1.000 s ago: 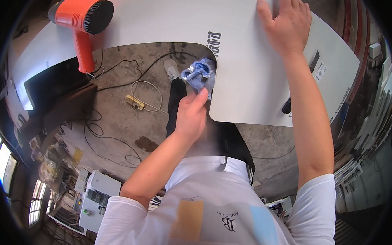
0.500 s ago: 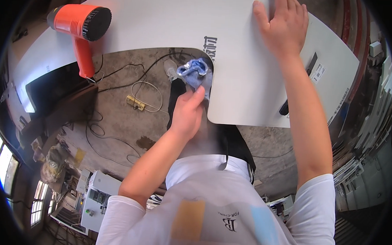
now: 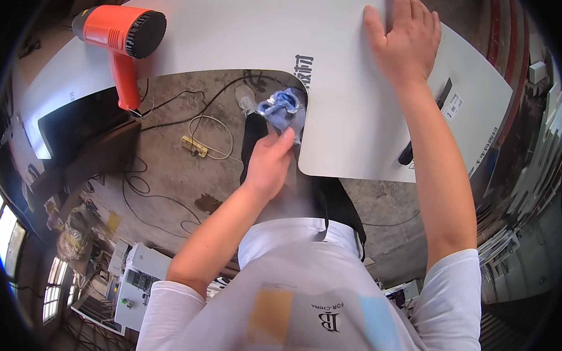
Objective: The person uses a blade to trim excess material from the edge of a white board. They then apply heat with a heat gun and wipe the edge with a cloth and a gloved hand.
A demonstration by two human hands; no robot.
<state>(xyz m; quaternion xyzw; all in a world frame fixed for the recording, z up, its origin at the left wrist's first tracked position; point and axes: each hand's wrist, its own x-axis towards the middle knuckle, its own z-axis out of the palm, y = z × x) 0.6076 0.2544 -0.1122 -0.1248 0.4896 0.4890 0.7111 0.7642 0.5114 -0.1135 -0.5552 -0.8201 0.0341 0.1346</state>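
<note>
My left hand (image 3: 272, 162) is closed round a crumpled blue cloth (image 3: 282, 108), its thumb lying along the lower part. The cloth is at the inner edge of a large pale board (image 3: 352, 125), close to the rounded corner of its cut-out; whether it touches the edge I cannot tell. Flat on top of the board, farther off and to the right, rests my right hand (image 3: 407, 43), fingers stretched and thumb spread, holding nothing. An orange heat gun (image 3: 108, 29) lies on the board's far left arm, its handle hanging over the inner edge.
Under the cut-out, black cables and a yellow power strip (image 3: 194, 146) lie on the concrete floor (image 3: 171, 102). A dark slim piece (image 3: 407, 153) is on the board by my right forearm. Stacked pale strips (image 3: 549, 143) stand at far right, a white machine (image 3: 141, 282) at lower left.
My left hand and the cloth have shifted very slightly to the right. The heat gun appears a little farther right in the picture. My right hand stays in place.
</note>
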